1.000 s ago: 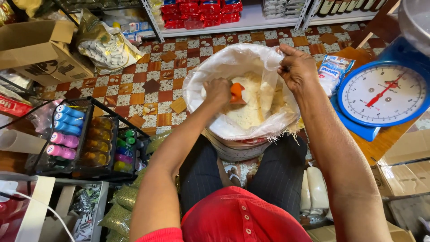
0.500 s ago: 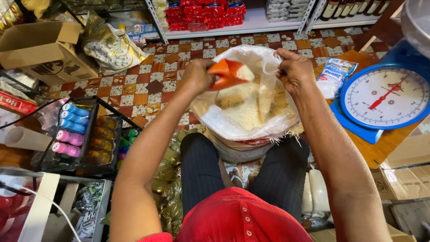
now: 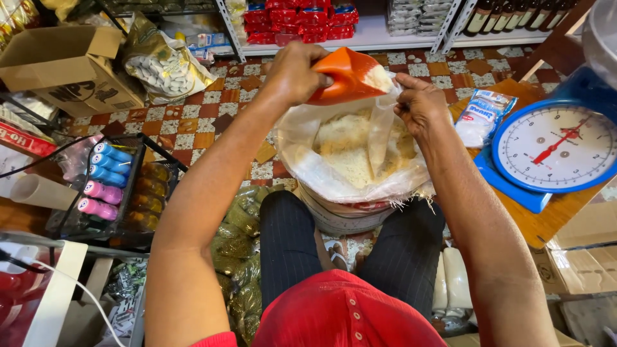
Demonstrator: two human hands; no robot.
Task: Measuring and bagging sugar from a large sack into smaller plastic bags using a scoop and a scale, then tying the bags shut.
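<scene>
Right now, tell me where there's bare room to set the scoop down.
Bare tiled floor lies between the cardboard box and the open sack. The wooden table is crowded by the blue scale; the rack of bottles is full.

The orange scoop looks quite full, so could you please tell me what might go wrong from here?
1. The orange scoop in the left hand is heaped at its lip, above the sack's edge; grain might spill onto the tiled floor.
2. The right hand only pinches the thin plastic bag; it could slip or sag shut.
</scene>
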